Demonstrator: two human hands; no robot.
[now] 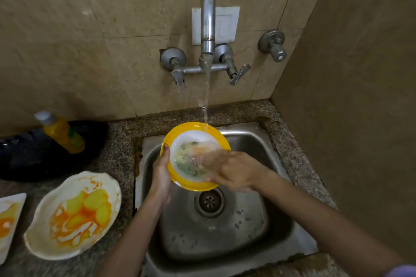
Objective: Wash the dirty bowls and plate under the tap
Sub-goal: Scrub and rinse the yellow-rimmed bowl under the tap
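Observation:
A yellow-rimmed bowl [180,131] with a white inside hangs over the steel sink [258,141], under the running tap [207,22]. Green and yellow food residue coats its inside. My left hand [161,173] grips the bowl's left rim, thumb on the edge. My right hand [234,172] reaches into the bowl with fingers spread, blurred, touching the wet inside. On the counter at the left lie a white bowl [56,245] smeared orange and yellow and, at the frame edge, a white plate [9,218] with orange stains.
A yellow dish-soap bottle [63,134] lies on a black pan [27,159] at the back left. The granite counter [121,141] frames the sink; tiled walls close in behind and at the right. Tap handles [238,74] jut from the wall. The drain [209,201] sits below the bowl.

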